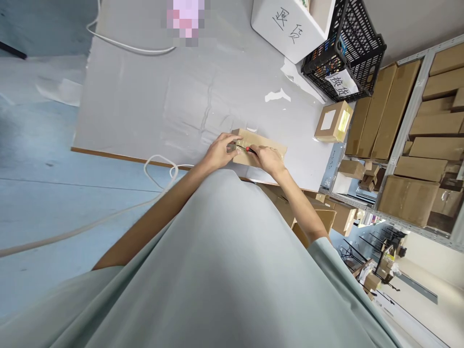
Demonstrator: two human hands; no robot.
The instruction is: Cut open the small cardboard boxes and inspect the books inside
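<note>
A small brown cardboard box lies near the front edge of the grey table, with shiny clear tape at its left end. My right hand rests over the box, closed around a screwdriver with a red and black handle. Its thin metal shaft points left, across the taped end. My left hand grips that left end with curled fingers, the thumb and forefinger on either side of the shaft's tip. The exact contact of the tip with the tape is too small to tell.
On the grey table stand a white bin, a black crate and a labelled carton. Torn paper lies near them. A white cable loops over the front edge. Shelves of cartons stand right.
</note>
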